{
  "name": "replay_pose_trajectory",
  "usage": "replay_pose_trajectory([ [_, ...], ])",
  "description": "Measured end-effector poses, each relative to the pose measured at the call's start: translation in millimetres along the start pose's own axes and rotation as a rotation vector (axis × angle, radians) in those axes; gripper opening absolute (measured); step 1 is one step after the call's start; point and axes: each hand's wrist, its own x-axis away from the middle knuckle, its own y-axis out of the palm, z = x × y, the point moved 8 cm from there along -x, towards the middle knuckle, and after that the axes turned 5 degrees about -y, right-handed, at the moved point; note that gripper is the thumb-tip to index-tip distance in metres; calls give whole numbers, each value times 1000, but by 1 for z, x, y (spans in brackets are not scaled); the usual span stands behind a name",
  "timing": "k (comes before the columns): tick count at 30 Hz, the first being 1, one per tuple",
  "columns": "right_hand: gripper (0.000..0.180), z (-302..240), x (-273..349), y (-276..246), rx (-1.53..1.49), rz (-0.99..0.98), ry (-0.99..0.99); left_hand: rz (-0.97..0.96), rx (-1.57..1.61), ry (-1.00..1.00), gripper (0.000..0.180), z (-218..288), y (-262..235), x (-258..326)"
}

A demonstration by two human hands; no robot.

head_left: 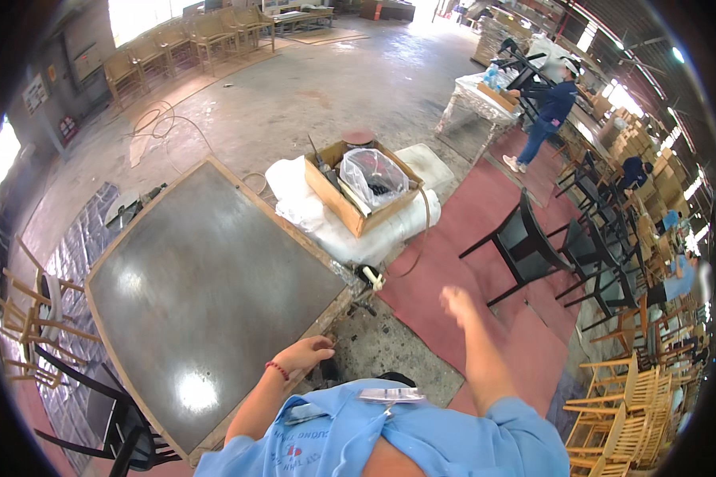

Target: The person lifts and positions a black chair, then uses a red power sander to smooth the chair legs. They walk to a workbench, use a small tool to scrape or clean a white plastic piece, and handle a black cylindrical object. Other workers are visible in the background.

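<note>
My left hand, with a red bead bracelet on the wrist, hovers by the near right edge of a large dark-topped table with a wooden rim. Its fingers are loosely bent and slightly apart, holding nothing I can see. Out to the right, my right hand is raised over the red floor covering, fingers curled in and nothing visible in them. A white-handled air tool hangs near the table's right corner, touched by neither hand. Beyond it, a wooden box holds a clear plastic bag.
White wrapped padding lies under the box. A hose runs down beside it. Black chairs stand on the right, pale wooden chairs nearer. Another black chair is at lower left. A person works at a far table.
</note>
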Motion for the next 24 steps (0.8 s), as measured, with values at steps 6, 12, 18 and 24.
replay_pose_trajectory([
  [6, 30, -252, -220, 39, 194, -2, -550, 413, 566, -183, 41, -68, -30, 37],
  [12, 45, -331, -389, 161, 836, -164, -638, 1043, 974, -682, 34, -164, 113, 86],
  [18, 60, -300, -440, 221, 763, -312, -596, 1179, 1139, -949, 32, -130, 316, 72],
  [24, 32, -313, -413, 197, 477, -530, -422, 1101, 1015, -886, 33, -87, 394, 27],
])
